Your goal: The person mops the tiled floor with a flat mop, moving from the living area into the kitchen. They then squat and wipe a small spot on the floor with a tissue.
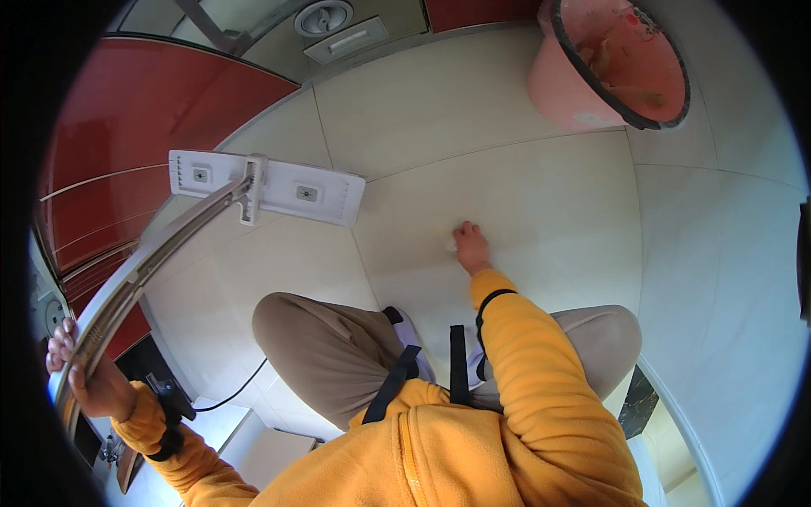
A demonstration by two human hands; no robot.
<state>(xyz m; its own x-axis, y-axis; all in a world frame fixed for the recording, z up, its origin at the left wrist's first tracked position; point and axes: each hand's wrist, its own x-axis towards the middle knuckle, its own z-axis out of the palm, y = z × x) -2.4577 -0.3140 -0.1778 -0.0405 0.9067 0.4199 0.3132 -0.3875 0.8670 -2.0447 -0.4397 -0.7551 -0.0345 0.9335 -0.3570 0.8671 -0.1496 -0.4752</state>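
Observation:
My left hand [92,374] is closed around the long handle of a flat mop [136,272], at the lower left. The mop's white rectangular head [285,190] is raised at the upper left, its top plate with two grey-framed openings facing me. My right hand [472,247] is down on the pale floor tile [545,215] in front of my knees, its fingers curled over a small whitish wad [452,244], perhaps tissue or cloth. Most of the wad is hidden by the fingers.
A pink bin [564,89] with a dark rim and some refuse inside stands at the upper right. Glossy red cabinet fronts [158,95] line the left, with a floor drain or round metal-coloured fitting [323,18] at the top. A pale wall [728,266] rises on the right.

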